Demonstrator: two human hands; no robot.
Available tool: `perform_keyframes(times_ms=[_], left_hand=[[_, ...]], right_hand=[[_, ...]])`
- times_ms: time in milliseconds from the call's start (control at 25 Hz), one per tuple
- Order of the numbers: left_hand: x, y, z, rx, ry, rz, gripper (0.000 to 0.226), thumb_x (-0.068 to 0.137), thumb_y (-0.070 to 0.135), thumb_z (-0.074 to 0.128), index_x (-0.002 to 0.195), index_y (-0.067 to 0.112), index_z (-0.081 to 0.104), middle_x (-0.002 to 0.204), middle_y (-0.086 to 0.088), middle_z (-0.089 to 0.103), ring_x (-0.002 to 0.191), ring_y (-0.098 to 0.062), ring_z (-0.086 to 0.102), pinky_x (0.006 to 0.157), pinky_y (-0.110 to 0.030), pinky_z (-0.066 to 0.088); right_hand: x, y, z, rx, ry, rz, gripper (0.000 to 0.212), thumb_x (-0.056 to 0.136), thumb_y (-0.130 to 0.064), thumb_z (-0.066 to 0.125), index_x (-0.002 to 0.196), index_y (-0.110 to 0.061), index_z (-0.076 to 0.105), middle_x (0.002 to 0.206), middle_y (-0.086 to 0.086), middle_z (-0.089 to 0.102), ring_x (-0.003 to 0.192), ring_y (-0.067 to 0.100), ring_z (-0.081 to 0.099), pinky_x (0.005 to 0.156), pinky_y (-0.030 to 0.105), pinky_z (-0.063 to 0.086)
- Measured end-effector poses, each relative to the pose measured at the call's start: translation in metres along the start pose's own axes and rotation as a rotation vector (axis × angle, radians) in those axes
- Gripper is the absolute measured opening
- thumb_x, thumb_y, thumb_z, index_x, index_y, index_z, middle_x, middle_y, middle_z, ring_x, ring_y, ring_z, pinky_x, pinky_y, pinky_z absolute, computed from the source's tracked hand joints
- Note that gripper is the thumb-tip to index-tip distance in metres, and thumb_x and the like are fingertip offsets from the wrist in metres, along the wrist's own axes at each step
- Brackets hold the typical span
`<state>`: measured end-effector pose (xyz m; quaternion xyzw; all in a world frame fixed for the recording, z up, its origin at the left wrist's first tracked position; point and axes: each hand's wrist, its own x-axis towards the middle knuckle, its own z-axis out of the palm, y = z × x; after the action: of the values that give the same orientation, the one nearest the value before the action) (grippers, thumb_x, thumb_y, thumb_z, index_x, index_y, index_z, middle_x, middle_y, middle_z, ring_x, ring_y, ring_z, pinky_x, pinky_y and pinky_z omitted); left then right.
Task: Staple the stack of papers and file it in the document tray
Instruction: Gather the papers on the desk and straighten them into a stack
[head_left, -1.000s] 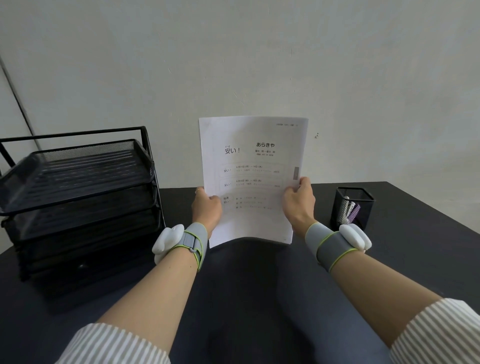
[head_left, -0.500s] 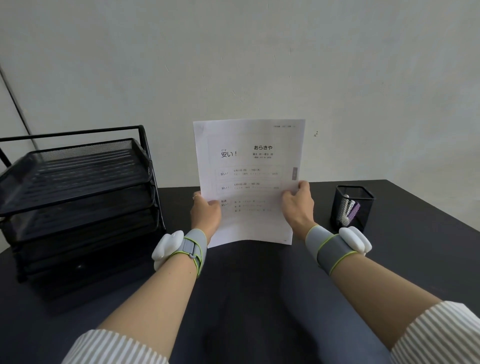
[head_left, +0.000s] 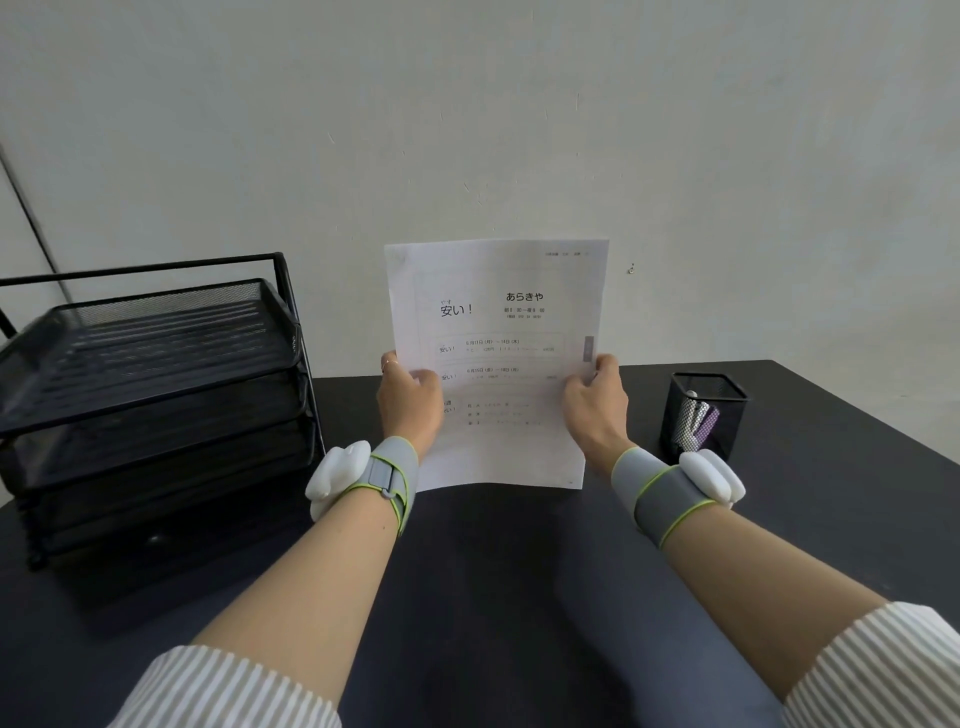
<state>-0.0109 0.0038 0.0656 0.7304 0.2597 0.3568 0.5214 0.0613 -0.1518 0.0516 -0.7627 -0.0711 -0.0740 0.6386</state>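
A white stack of papers (head_left: 498, 332) with printed Japanese text stands upright over the middle of the dark table, its bottom edge at or just above the tabletop. My left hand (head_left: 408, 402) grips its left edge and my right hand (head_left: 595, 402) grips its right edge. A black mesh document tray (head_left: 150, 364) with several tiers sits at the left, apart from the papers. No stapler is visible.
A black mesh pen cup (head_left: 706, 410) holding patterned items stands at the right, close to my right wrist. The dark table (head_left: 493, 571) reaches a pale wall behind; its right edge slants away at the far right.
The paper stack has shifted slightly left and lifted a little in both hands; the grip is unchanged.
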Motion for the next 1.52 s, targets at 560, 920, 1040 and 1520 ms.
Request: perform_keyframes(times_ms=[560,920,1040,1520], left_hand=[[0.014,0.047,-0.012,0.194,0.104,0.386,0.077,0.086,-0.002,0.036,0.149,0.023,0.0,0.133,-0.017,0.041,0.114,-0.031,0.049,0.09,-0.034,0.037],[0.022,0.063,-0.019,0.454,0.083,0.553,0.063,0.089,-0.004,0.033,0.144,0.026,0.031,0.129,-0.017,0.037,0.113,-0.035,0.048,0.094,-0.038,0.042],[0.023,0.063,-0.02,0.458,0.093,0.551,0.061,0.091,-0.003,0.031,0.143,0.028,0.033,0.124,-0.018,0.04,0.111,-0.035,0.048,0.093,-0.039,0.042],[0.026,0.073,-0.022,0.369,0.215,0.551,0.044,0.094,0.004,0.031,0.126,0.022,0.055,0.112,-0.013,0.051,0.094,-0.029,0.055,0.072,-0.027,0.033]], right_hand=[[-0.001,0.007,0.0,-0.012,0.0,0.02,0.032,0.091,-0.006,0.034,0.119,-0.013,0.045,0.087,-0.004,0.054,0.074,0.017,0.053,0.065,0.029,0.042],[-0.002,0.007,-0.002,-0.022,-0.01,0.021,0.031,0.09,-0.006,0.034,0.119,-0.013,0.045,0.102,0.003,0.057,0.085,0.024,0.055,0.07,0.031,0.043],[-0.002,0.006,-0.002,-0.017,-0.015,0.027,0.032,0.091,-0.006,0.034,0.12,-0.014,0.044,0.105,0.003,0.057,0.089,0.026,0.056,0.072,0.032,0.044],[0.0,0.006,-0.005,-0.037,-0.007,0.004,0.028,0.091,-0.005,0.034,0.116,-0.009,0.046,0.096,0.003,0.056,0.082,0.024,0.053,0.057,0.025,0.039]])
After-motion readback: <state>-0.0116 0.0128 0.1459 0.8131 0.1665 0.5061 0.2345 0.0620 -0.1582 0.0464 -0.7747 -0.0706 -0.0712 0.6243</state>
